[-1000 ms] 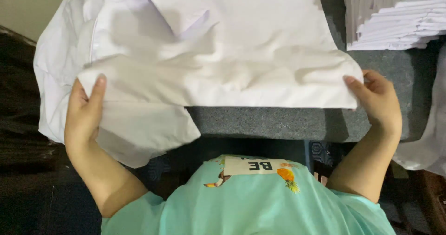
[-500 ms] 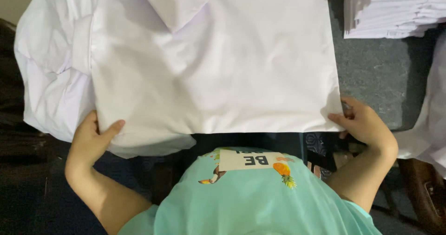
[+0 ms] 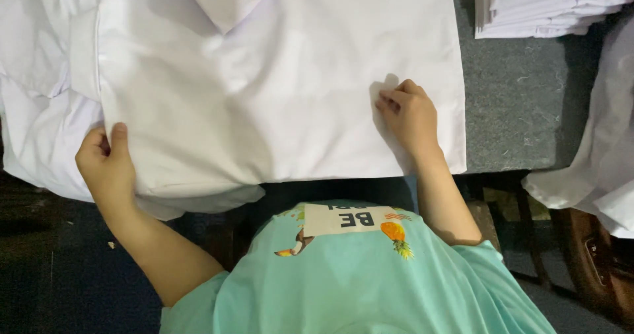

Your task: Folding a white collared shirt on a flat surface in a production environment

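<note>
Head view shows a folded white shirt (image 3: 277, 89) lying flat on a grey table (image 3: 522, 103), its near edge at the table's front, with the left hand (image 3: 105, 165) gripping its lower left corner, thumb on top and the other fingers curled under the cloth. The right hand (image 3: 409, 116) rests palm down on the shirt's lower right part, fingers (image 3: 391, 99) bent and pressed together against the fabric. A stack of folded white cloth (image 3: 548, 3) sits at the table's far right, well apart from both hands, and loose white fabric (image 3: 594, 162) hangs off the right side

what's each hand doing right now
Left hand: fingers closed on the white shirt edge.
Right hand: open, pressing flat on the shirt.
</note>
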